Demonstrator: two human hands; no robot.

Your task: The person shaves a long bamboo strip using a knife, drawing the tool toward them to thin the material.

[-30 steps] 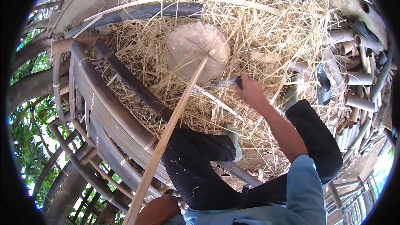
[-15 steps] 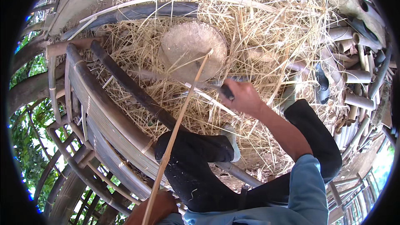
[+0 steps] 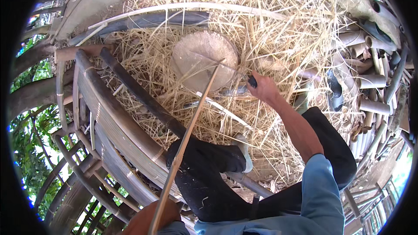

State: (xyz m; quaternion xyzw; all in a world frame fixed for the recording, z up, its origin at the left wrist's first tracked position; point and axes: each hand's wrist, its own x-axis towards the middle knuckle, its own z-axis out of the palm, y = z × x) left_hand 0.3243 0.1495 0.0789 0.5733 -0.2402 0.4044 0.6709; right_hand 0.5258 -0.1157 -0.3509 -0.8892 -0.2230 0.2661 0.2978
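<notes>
Fingers of the right hand curled tight round the dark handle of a knife; grey blade runs leftward from the fist, low over the straw, its edge meeting the upper part of a long bamboo strip. Strip: thin, pale tan, smooth, straight; long axis runs from lower left of frame up and right, top end pointing onto a round wood block. Block: pale grey-brown, flat rough top, half sunk in loose dry yellow straw. Left hand at the bottom edge, closed round the strip's lower end; single fingers there cannot be told. Dark-trousered knee just right of the strip. Curved, weathered bamboo railing to the left. Cut bamboo tube sections stacked at far right, open round ends showing. No packages, labels or signs seen.
</notes>
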